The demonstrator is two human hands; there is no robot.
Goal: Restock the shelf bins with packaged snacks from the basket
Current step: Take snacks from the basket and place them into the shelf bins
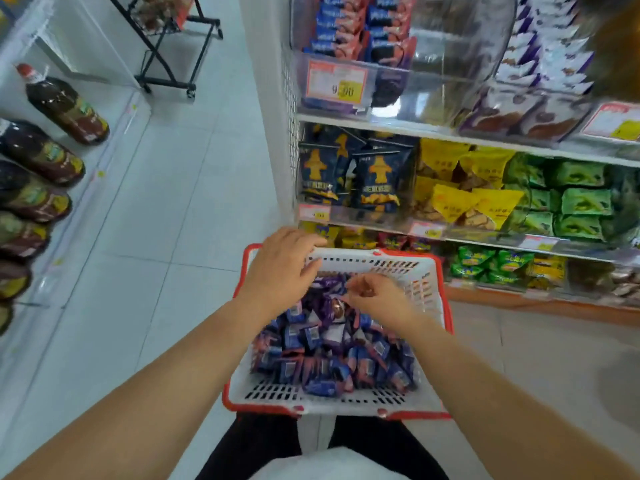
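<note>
White plastic with a red rim, the basket (346,400) is sitting on the pale tiled floor (166,237) in front of the person's dark trouser legs, heaped with small blue and purple packaged snacks (332,355). The left hand (280,271) is hovering over the basket's far left corner, fingers spread and reaching toward the pile. The right hand (377,294) is lying over the pile with its fingers curled, pinching a purple packet. Just beyond the basket, the shelf bins (398,98) are holding blue, yellow and green packets; one clear bin (460,57) is looking nearly bare between its full neighbours. An orange price tag (337,85) is reading "9.90"; other labels are too blurred to read. Dark drink bottles (65,107) are lining the left side, and a black wheeled rack (173,43) is standing farther down the aisle.
</note>
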